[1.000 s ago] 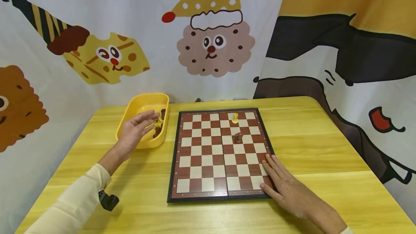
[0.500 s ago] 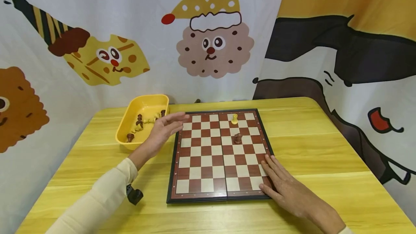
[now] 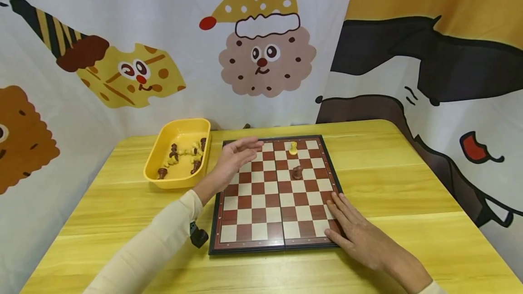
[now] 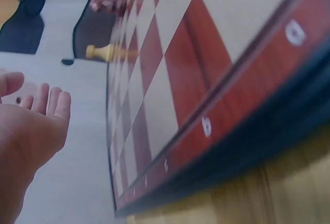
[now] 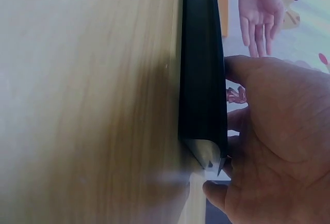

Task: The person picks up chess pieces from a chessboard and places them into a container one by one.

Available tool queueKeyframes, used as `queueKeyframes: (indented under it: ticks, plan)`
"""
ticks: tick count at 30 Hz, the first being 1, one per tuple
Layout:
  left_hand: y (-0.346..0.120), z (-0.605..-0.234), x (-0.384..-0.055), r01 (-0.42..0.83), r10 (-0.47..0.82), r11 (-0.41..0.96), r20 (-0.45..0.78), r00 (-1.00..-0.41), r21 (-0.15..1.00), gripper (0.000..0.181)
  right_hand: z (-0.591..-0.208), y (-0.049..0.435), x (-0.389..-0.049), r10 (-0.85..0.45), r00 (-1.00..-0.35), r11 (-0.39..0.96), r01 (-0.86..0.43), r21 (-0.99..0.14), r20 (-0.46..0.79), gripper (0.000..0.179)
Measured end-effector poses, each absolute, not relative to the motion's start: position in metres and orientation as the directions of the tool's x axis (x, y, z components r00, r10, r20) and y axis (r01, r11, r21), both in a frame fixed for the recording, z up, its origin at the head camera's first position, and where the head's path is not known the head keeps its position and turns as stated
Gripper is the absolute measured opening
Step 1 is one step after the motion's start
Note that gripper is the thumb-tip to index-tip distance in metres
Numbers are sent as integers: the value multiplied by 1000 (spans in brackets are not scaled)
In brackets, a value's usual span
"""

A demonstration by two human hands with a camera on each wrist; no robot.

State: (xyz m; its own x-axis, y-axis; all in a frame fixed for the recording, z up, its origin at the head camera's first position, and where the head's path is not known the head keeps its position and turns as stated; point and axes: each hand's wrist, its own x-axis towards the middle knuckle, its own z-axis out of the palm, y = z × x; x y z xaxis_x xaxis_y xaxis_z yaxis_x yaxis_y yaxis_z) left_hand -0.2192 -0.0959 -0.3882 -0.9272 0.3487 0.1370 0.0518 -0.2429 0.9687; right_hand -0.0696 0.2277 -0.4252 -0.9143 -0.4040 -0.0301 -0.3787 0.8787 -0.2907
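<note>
My left hand (image 3: 232, 161) hovers over the far left part of the red-and-white chessboard (image 3: 265, 202), fingers extended and nothing between them. In the left wrist view its fingers (image 4: 61, 105) reach out beyond the palm, above the board surface. My right hand (image 3: 361, 239) rests on the board's near right edge, fingers spread flat over the border; the right wrist view shows it beside the black board side (image 5: 202, 64). A yellow rook (image 3: 293, 148) stands upright near the far edge of the right half. Closer in stands a brown knight (image 3: 297, 173).
A yellow tub (image 3: 154, 179) stands left of the board, with several brown and yellow chess pieces (image 3: 173, 155) lying in it. The wooden table (image 3: 388, 171) ends at a cartoon-printed curtain (image 3: 163, 26). A black wrist device (image 3: 199, 236) hangs under the left sleeve.
My left hand has moved right, from over the yellow tub to over the chessboard, fingers still extended. The tub's pieces have come into view. My right hand has stayed on the board's edge.
</note>
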Motion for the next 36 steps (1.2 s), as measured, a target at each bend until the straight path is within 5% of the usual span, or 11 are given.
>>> queueKeyframes:
  ticks: [22, 30, 36]
  plan:
    - [-22, -406, -222, -205, 617, -139, -77, -783, 969, 43, -421, 227, -73, -419, -908, 874, -395, -283, -27, 68]
    - [2, -414, -218, -35, 554, 104, -87, -828, 994, 32, -424, 229, -70, -410, -911, 876, -383, -294, -34, 68]
    - [7, -414, -213, -27, 474, 159, -100, -875, 987, 21, -426, 228, -69, -413, -910, 871, -383, -306, -35, 67]
